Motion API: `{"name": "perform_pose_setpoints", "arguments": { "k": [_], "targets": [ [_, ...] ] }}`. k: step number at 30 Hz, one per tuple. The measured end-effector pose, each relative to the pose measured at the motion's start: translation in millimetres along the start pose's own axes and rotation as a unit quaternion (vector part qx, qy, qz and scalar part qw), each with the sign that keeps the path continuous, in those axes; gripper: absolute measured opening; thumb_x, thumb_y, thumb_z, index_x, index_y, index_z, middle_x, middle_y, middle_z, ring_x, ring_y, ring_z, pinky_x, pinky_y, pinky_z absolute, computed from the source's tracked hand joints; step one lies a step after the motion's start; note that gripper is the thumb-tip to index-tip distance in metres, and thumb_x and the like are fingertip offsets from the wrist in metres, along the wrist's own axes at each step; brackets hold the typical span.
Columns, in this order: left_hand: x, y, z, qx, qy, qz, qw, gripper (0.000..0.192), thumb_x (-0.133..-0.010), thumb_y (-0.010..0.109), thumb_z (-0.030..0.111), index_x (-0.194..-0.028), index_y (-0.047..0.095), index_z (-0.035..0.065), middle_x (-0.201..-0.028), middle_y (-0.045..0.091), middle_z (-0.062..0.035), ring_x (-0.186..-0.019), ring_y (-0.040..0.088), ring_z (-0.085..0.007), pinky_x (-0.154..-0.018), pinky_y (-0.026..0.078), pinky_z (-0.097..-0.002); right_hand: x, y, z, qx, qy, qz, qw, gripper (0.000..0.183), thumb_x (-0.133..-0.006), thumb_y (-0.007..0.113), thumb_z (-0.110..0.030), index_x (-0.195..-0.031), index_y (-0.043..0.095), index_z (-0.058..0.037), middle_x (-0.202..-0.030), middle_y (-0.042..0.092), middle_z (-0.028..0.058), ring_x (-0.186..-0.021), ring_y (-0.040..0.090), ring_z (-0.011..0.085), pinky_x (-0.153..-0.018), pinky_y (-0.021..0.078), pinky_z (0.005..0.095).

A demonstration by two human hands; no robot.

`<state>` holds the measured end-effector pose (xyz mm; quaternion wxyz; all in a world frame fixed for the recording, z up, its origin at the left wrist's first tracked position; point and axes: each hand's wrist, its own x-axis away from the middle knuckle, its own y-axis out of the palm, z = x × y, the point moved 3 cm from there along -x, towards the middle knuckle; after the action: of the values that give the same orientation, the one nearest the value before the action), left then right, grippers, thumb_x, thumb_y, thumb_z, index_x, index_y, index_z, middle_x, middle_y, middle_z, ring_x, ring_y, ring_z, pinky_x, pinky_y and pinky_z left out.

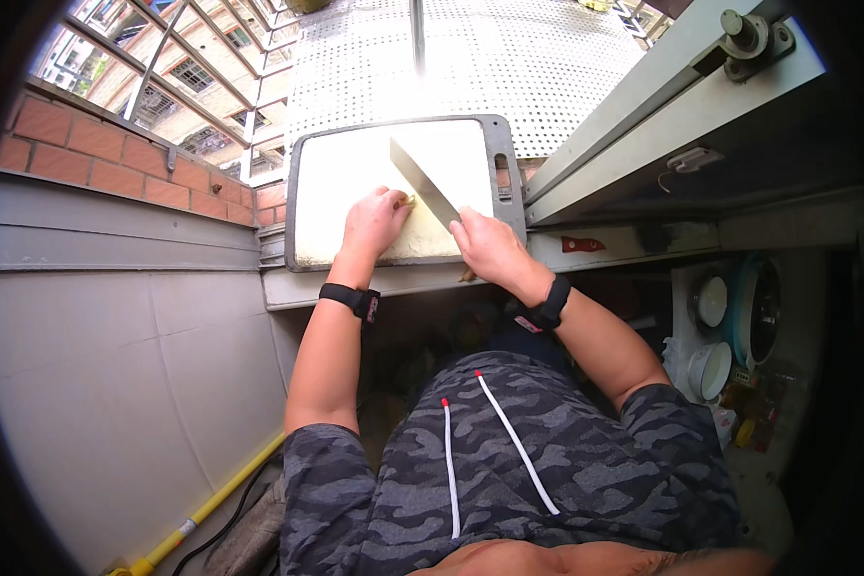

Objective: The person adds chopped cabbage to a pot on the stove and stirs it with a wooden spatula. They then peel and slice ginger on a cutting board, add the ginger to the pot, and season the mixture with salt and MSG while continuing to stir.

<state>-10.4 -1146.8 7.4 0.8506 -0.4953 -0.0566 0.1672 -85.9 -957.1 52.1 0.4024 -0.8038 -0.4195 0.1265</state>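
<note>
A cutting board [345,165] with a pale surface and dark grey rim lies on the window ledge before me. My right hand [493,248] grips a kitchen cleaver [425,180] near the base of its blade, which slants up and left over the board. The handle is hidden in my palm. With bent fingers, my left hand [374,222] holds a small pale-yellow piece of food [410,200] on the board, just left of the blade. Its exact kind is too small to tell. A brownish lump [466,274] sits at the ledge's edge, partly covered by my right hand.
Beyond the board spreads a perforated metal sheet [345,86], with metal window bars [209,54] at the left. An open window frame [641,108] stands close on the right. Lower right are white bowls [711,370]; a yellow pipe [219,497] runs along the lower left.
</note>
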Motion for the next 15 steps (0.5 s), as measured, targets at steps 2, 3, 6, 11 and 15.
{"name": "perform_pose_setpoints", "arguments": {
  "k": [2,3,6,11,15],
  "targets": [
    [1.9,2.9,9.4,0.003,-0.044,-0.004,0.999,0.024,-0.082,0.070,0.023,-0.100,0.069,0.0080,-0.099,0.065,-0.0116,-0.081,0.066,-0.0311,-0.073,0.054,-0.0401,0.0,-0.6,-1.9,0.002,-0.002,0.002,1.000,0.025,-0.098,0.047,-0.026,-0.094,0.052,-0.0012,-0.078,0.064,0.0259,-0.078,0.062,0.0457,-0.072,0.0486,0.0544],
    [3.7,4.4,14.2,0.006,-0.089,-0.008,0.996,0.023,-0.082,0.070,0.022,-0.099,0.070,0.0075,-0.099,0.065,-0.0108,-0.082,0.066,-0.0297,-0.073,0.054,-0.0388,-0.2,-1.4,-2.8,0.004,-0.003,0.004,1.000,0.025,-0.098,0.047,-0.026,-0.094,0.052,-0.0011,-0.078,0.064,0.0260,-0.078,0.062,0.0458,-0.071,0.0487,0.0545],
    [13.2,1.0,25.1,-0.033,-0.052,0.170,0.984,0.021,-0.082,0.070,0.022,-0.098,0.071,0.0082,-0.095,0.066,-0.0090,-0.081,0.066,-0.0285,-0.071,0.054,-0.0383,3.9,-6.0,-11.6,0.021,-0.006,0.007,1.000,0.025,-0.097,0.048,-0.025,-0.094,0.052,-0.0008,-0.077,0.064,0.0255,-0.076,0.062,0.0462,-0.070,0.0491,0.0545],
    [14.4,13.4,17.2,-0.013,-0.015,0.172,0.985,0.016,-0.083,0.069,0.021,-0.093,0.072,0.0083,-0.091,0.066,-0.0077,-0.082,0.066,-0.0283,-0.071,0.054,-0.0379,11.6,-9.1,-22.4,0.034,-0.027,0.004,0.999,0.025,-0.097,0.048,-0.024,-0.094,0.052,0.0004,-0.075,0.064,0.0250,-0.074,0.063,0.0458,-0.069,0.0496,0.0539],
    [17.3,20.6,19.3,-0.008,-0.030,0.187,0.982,0.012,-0.085,0.067,0.018,-0.088,0.072,0.0073,-0.089,0.065,-0.0075,-0.080,0.064,-0.0287,-0.069,0.053,-0.0388,12.1,-1.7,-21.7,0.052,-0.022,-0.025,0.998,0.024,-0.097,0.047,-0.021,-0.094,0.050,0.0023,-0.075,0.063,0.0249,-0.073,0.063,0.0450,-0.069,0.0499,0.0530]
  ]
}}
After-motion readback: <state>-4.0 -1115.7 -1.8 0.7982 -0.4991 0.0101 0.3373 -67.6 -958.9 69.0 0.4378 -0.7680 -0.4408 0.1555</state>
